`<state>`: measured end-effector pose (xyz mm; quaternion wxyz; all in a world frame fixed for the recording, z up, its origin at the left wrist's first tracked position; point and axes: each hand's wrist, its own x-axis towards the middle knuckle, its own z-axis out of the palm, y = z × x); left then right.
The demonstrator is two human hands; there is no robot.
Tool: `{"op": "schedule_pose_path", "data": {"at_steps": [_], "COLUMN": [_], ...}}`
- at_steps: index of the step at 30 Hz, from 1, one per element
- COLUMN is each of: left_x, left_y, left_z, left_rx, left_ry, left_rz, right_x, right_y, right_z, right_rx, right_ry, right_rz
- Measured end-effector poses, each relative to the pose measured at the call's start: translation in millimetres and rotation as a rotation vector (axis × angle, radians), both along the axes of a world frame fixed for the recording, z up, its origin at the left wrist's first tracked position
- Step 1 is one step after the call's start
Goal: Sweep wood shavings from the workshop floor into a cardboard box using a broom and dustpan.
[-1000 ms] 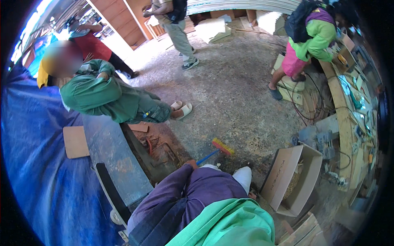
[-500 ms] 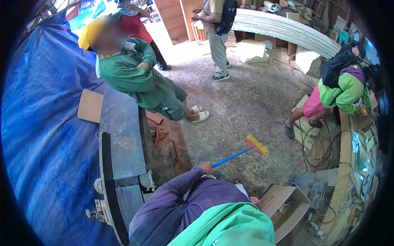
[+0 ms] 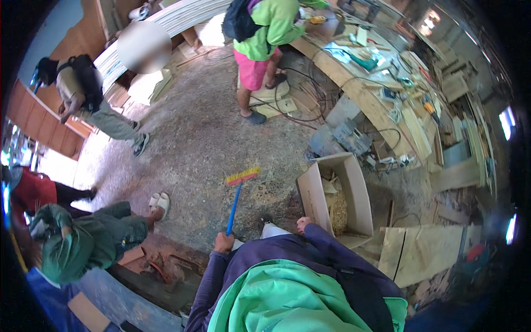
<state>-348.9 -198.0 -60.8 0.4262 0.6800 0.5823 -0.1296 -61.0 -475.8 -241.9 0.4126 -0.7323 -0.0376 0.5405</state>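
One rough floor [image 3: 193, 130] goes around a box [image 3: 354, 191]. Left of it, the left hand [image 3: 224, 242] grips a broom [image 3: 234, 203]. The right hand [image 3: 303, 224] curls near the box; can't tell if it's empty.

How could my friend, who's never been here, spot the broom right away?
Start with the wide, rough grey floor in the middle. Near its lower edge, a purple-sleeved left hand holds the blue-handled broom. Its yellow-and-red brush head sets it apart from the open brown cardboard box on its right.
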Motion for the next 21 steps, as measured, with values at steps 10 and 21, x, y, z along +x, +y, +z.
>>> {"op": "schedule_pose_path", "data": {"at_steps": [10, 21], "left_x": [-42, -35], "left_y": [20, 16], "left_z": [-24, -43], "left_rx": [-0.154, -0.209], "left_ry": [-0.155, -0.138], "left_rz": [-0.317, -0.677], "right_x": [-131, -149], "right_y": [-49, -51], "right_z": [8, -4], "right_rx": [-0.133, -0.141], "right_ry": [-0.686, -0.636], "right_rz": [0.304, 0.335]}}
